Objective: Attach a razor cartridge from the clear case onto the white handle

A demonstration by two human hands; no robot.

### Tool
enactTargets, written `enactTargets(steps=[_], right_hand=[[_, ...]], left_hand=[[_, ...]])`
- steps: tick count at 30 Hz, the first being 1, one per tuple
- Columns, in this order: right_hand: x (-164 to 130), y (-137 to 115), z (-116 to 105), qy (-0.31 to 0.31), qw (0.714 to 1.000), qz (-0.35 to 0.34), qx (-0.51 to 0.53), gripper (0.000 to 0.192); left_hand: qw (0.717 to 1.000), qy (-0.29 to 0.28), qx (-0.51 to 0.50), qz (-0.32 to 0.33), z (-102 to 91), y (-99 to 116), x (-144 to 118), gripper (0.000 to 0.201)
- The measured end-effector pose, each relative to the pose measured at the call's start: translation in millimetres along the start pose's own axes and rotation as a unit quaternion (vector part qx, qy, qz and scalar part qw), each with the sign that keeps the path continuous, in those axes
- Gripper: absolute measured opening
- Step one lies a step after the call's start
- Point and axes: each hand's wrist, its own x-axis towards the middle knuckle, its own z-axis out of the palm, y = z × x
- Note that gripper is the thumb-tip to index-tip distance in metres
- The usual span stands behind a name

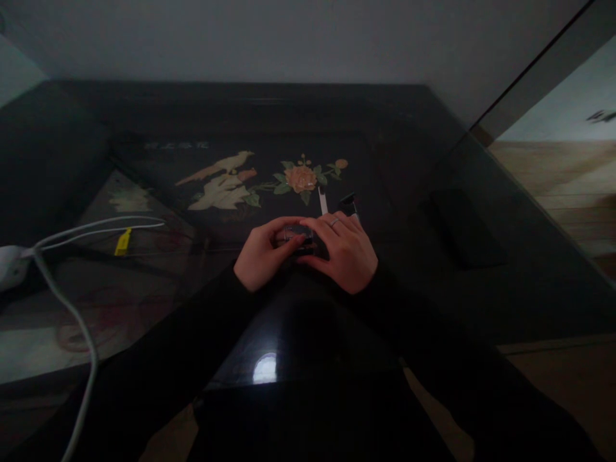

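Observation:
Both my hands meet over the middle of a dark glass-topped table (433, 282). My left hand (262, 256) and my right hand (344, 253) together grip a small dark object with a shiny metal part (294, 236); what it is I cannot tell in the dim light. A ring sits on a finger of my right hand. Just beyond my fingers lie a thin white stick-like piece (323, 201) and a small black piece (348, 204) on the glass.
Under the glass shows a painted bird (221, 183) and an orange flower (301, 178). White cables (81, 321) with a yellow tag (123, 242) run from a white device (10, 266) at the left. A flat dark rectangle (464, 228) lies at the right.

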Motion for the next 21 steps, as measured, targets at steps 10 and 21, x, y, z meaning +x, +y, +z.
enactTargets(steps=[10,21], right_hand=[[-1.1,0.3,0.6,0.013,0.999,0.001,0.033,0.052],[-2.1,1.1,0.1,0.008,0.999,-0.004,0.046,0.049]], left_hand=[[0.999,0.003,0.022,0.034,-0.9,-2.9,1.4,0.035],[0.998,-0.007,0.050,0.042,1.1,1.6,-1.1,0.033]])
